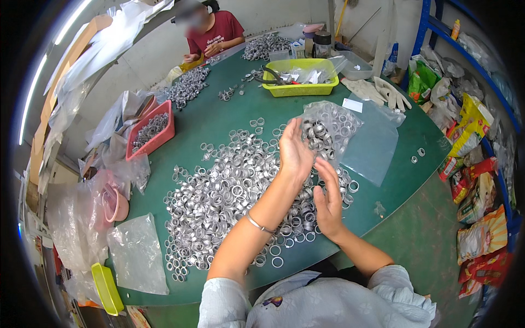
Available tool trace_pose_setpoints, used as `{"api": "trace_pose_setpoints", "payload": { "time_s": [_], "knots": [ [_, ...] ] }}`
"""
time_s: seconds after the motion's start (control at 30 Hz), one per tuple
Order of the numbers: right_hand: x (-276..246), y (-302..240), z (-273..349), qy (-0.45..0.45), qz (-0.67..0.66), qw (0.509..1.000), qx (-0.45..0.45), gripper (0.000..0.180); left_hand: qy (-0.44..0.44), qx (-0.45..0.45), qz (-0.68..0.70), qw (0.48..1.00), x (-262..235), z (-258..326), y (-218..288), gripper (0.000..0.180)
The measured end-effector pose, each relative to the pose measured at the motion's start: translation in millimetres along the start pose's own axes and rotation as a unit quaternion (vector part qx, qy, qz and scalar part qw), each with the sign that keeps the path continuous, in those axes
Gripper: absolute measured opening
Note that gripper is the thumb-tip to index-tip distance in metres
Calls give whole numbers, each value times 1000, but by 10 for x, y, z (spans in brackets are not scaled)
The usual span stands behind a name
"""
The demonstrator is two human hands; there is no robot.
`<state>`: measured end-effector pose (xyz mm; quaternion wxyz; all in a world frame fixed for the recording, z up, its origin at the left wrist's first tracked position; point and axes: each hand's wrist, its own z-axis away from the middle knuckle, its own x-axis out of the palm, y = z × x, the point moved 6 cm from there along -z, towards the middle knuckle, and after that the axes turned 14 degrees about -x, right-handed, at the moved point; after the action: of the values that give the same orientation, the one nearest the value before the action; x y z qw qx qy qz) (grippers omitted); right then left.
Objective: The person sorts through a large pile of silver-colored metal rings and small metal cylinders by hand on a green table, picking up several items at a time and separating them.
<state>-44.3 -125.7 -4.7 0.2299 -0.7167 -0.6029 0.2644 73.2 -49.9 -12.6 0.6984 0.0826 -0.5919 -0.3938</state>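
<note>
A broad heap of silver metal rings [229, 186] covers the middle of the green table. At its right end my left hand [297, 153] is raised, with fingers stretched out and palm turned to the right. My right hand [328, 208] is just nearer to me, fingers extended and thumb apart, beside the heap's right edge. Neither hand appears to grip anything. Right by my left fingers lies a clear plastic bag [344, 123] with many rings in it. Several shinier, darker rings [317, 134] cluster at its left side; whether they touch my left hand I cannot tell.
A flat clear bag [372, 150] lies right of the filled one. White gloves [391, 93] and a yellow-green basket [301, 87] with pliers are farther back. A pink basket [153, 134] of small parts stands left. Across the table a person [210, 33] handles parts.
</note>
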Motion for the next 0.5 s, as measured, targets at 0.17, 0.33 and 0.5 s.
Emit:
{"api": "trace_pose_setpoints", "payload": {
  "time_s": [0.17, 0.33, 0.5],
  "knots": [
    [-20, 23, 69, -44, -15, 998, 35, 14, -26, -18, -93, 995, -98, 468, 60, 53],
    [-304, 249, 196, -41, 9, 993, 113, 11, 63, 45, -339, 938, -466, 1192, 176, 38],
    [-301, 275, 147, -199, 79, 969, 125, 15, 144, 163, -789, 575, -632, 1765, -129, 41]
  ]
}}
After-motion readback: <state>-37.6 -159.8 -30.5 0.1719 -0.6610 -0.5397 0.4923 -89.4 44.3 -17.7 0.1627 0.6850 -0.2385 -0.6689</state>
